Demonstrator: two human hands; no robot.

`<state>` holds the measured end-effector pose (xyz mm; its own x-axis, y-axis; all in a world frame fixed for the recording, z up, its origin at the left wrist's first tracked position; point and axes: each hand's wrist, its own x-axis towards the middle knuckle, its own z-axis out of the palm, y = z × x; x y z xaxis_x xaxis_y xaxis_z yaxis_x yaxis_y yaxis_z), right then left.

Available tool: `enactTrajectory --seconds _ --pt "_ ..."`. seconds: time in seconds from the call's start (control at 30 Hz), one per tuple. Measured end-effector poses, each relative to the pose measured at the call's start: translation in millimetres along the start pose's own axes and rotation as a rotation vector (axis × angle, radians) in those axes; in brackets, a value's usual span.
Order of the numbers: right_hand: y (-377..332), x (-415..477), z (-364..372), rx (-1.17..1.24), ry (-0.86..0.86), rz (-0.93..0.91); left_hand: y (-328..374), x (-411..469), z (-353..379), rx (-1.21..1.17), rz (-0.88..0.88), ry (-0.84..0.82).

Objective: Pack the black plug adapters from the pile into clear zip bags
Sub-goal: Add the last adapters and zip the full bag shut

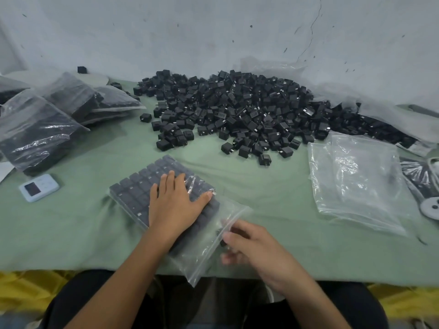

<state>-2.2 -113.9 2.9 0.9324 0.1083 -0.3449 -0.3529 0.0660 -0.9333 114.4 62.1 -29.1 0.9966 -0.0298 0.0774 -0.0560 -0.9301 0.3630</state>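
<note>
On the green surface (71, 229), directly beneath the left hand (175, 205), lay a clear zip bag (209, 255) partly filled with black plug adapters (137, 188) set in neat rows. The left hand rested flat on the bag, its fingers straight and spread and its palm pressing the rows down through the film. Just to the right of it, at the bag's unfilled near end, the right hand (251, 248) was blurred; its fingers were curled and its thumb was turned inward, gripping the loose plastic near the mouth. A small dark shape showed beside that thumb, too blurred to identify. The corner of the bag nearest the person hung over the edge of the surface. Beyond both hands, against the wall, spread the loose pile (237, 108) of black adapters, with a few strays scattered on its near side. Behind the pile a large sheet of clear plastic (356, 91) was bunched. To the right of the right hand, well apart from it, lay a flat stack of empty clear bags (356, 181). To the left of the left hand lay a small pale blue device (39, 187) with a dark screen, and beyond that device several filled bags (40, 136) were heaped, leaning on one another.
</note>
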Motion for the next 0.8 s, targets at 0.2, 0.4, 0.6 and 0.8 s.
enactTrajectory --seconds 0.2,0.4,0.6,0.8 --pt "1.5 37.1 28.8 0.568 0.212 -0.017 -1.0 1.3 1.8 0.026 0.003 0.003" --pt "17.0 46.2 39.3 0.27 0.455 -0.173 -1.4 2.8 3.0 0.031 0.003 0.005" --pt "23.5 55.9 50.9 -0.308 0.798 -0.371 -0.8 2.8 3.1 0.041 0.006 -0.005" --pt "36.4 55.6 55.2 -0.45 0.85 -0.376 -1.0 2.6 3.2 0.052 0.007 -0.01"
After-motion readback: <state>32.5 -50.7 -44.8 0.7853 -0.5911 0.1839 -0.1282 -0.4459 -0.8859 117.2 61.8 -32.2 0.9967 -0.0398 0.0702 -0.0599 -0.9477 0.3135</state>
